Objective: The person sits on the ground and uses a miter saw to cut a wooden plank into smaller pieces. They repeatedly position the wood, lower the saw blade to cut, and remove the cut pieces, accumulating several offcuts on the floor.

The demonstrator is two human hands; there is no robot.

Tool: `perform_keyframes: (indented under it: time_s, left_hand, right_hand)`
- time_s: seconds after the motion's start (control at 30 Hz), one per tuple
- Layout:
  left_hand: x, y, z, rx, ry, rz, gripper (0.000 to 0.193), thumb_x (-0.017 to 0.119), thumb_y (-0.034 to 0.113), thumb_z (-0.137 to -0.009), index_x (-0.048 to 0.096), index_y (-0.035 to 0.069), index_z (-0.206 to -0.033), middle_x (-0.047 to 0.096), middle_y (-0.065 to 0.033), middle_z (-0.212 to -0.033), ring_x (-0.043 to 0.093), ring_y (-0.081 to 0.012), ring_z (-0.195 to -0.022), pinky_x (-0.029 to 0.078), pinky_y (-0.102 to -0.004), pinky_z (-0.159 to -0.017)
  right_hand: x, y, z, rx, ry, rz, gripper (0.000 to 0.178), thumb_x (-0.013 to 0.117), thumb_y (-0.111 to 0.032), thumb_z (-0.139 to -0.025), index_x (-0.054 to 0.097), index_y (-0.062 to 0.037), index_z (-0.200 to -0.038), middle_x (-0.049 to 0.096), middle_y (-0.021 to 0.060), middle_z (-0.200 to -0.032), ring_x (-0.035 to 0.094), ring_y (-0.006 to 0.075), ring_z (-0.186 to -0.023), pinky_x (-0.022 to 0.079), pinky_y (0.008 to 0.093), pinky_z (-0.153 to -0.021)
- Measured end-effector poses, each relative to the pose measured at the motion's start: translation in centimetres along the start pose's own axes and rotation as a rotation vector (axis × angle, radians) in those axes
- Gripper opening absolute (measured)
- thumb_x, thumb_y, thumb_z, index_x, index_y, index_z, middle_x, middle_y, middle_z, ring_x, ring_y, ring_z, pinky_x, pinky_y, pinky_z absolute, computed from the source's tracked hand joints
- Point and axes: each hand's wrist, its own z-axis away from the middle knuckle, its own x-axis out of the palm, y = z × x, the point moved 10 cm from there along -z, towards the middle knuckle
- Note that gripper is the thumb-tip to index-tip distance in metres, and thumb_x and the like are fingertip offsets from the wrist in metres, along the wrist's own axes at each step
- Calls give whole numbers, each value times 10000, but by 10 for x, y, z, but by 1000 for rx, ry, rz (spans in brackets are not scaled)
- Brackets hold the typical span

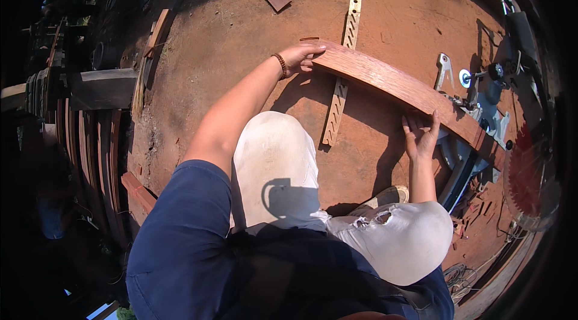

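Left hand (300,57) clamps the plank (388,82) — right hand (421,138) at its edge, closure can't be told

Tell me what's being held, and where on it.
A wooden plank: left hand grips its left end; right hand touches its near edge, right of middle.

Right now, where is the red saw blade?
In the head view, the red saw blade is at the far right, just beyond the right end of the held plank.

A long, flat, reddish-brown wooden board (385,76) slants across. Its left end is in the air, its right end near a round, red saw blade (522,169).
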Motion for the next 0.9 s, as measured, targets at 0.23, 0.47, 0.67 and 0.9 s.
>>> perform_keyframes:
  time_s: [0.23, 0.47, 0.67, 0.9]
  left_hand:
    - [1, -8, -10, -43, 5, 37, 668, 743, 422, -857, 514, 125, -1409, 577, -30, -1365, 476, -201, -1280, 323, -446, -1096]
    - [9, 1, -2, -7, 6, 37, 724, 729, 420, -866, 456, 75, -1442, 519, -63, -1425, 450, -241, -1332, 317, -495, -1122]
    - [2, 3, -1, -5, 42, 38, 654, 736, 385, -871, 491, 100, -1407, 533, -42, -1403, 478, -227, -1299, 378, -476, -1087]
    - [11, 1, -3, -3, 36, 44, 676, 744, 389, -863, 482, 106, -1418, 525, -37, -1414, 482, -234, -1296, 380, -480, -1081]
  right_hand:
    - [-3, 8, -8, 2, 79, 30, 587, 756, -414, -852, 539, -29, -1239, 574, 120, -1195, 555, 312, -1151, 414, 509, -1037]
    - [-7, 9, -12, -79, 72, 19, 482, 752, -404, -855, 595, -42, -1132, 615, 88, -1052, 599, 259, -1067, 449, 461, -1021]
    - [-2, 11, -9, -95, 77, 0, 494, 764, -401, -850, 605, -29, -1135, 625, 89, -1060, 618, 258, -1036, 451, 459, -1005]
    - [-8, 5, -8, -123, 131, -21, 441, 761, -392, -854, 604, -57, -1094, 616, 76, -1025, 610, 245, -1023, 450, 457, -994]
